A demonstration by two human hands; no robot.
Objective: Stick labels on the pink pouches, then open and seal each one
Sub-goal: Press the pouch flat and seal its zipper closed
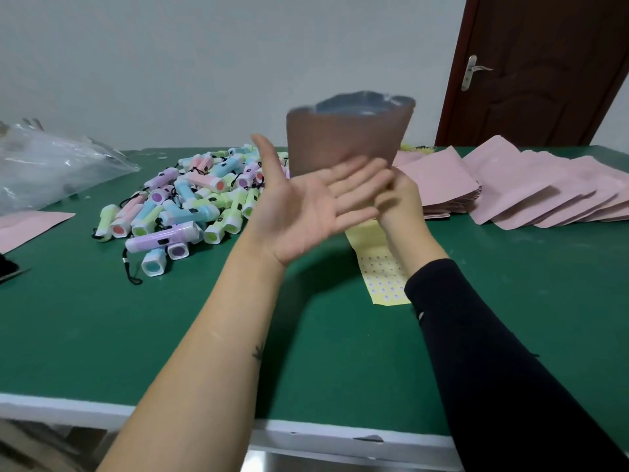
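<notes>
While one open pink pouch (347,141) is held above the counter (102,335), the right hand (400,199) grips its base, the left hand (306,209) touches it with straight fingers; one label sheet (377,264) lies below

This looks like a small packing workroom. A long green-topped table (102,335) with a white edge carries a heap of pastel plastic mini torches (190,199), fanned stacks of flat pink pouches (527,192) and a yellow strip of small labels (381,267). Behind it are a bare pale wall (204,63) and a dark brown wooden door (544,63).
</notes>
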